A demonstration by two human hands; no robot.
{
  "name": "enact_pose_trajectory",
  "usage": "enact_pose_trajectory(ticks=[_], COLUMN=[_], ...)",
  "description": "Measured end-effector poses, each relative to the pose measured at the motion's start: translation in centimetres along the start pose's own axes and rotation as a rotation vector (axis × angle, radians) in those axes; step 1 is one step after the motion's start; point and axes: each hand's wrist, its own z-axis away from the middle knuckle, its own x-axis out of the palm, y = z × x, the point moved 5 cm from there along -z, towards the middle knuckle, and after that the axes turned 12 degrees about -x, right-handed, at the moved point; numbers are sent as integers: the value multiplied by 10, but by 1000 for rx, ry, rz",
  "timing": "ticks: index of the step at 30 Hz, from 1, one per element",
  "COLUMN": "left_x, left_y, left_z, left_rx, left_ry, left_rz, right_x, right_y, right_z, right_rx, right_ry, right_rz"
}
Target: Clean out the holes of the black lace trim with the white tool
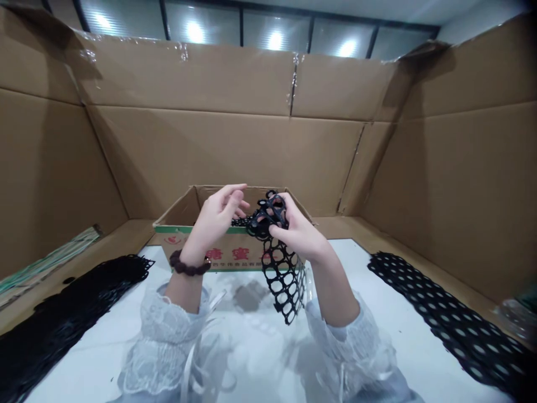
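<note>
My right hand [296, 226] is closed on a black strip of mesh with round holes [283, 274]. The strip is bunched up at the fingers, and its lower end hangs down in front of the carton. To the left of it my left hand [220, 215] is raised with its fingers apart, holding nothing. Both hands are over the near edge of an open cardboard carton [180, 239] with a green stripe and red characters. Some black mesh shows inside the carton, mostly hidden behind my hands.
A thick pile of black mesh strips [79, 305] lies on the left of the white table [251, 358]. Another stack of holed black strips [444, 319] lies on the right. Tall cardboard walls [235, 145] enclose the table. Green and pale ties [50, 257] lie at the far left.
</note>
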Motion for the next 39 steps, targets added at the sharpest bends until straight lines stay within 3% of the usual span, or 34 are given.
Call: enact_pose_trajectory(ticks=[1, 5, 7, 12, 15, 23, 27, 33, 35, 39], left_x=[3, 11, 16, 22, 23, 25, 22, 8, -2, -35], left_y=[12, 35, 36, 32, 29, 34, 39, 36, 30, -1], left_z=[6, 19, 20, 19, 18, 22, 24, 20, 18, 13], left_rx=[25, 113, 125, 111, 68, 27, 63, 50, 27, -39], left_ry=[-40, 19, 13, -62, -132, 44, 14, 74, 178, 722], left_rz=[-32, -255, -269, -213, -130, -100, -101, -184, -189, -247], right_x=[2, 9, 11, 7, 14, 23, 26, 20, 17, 9], right_y=[0, 1, 3, 12, 14, 6, 6, 14, 15, 16], right_z=[0, 1, 1, -1, -3, -6, -4, -5, -5, -2], right_rx=[0, 39, 65, 136, 99, 6, 38, 91, 122, 200], right_ry=[-19, -110, -110, 107, 95, 212, 176, 126, 124, 167], right_rz=[1, -47, -79, -40, -85, -193, -186, -183, -190, -192])
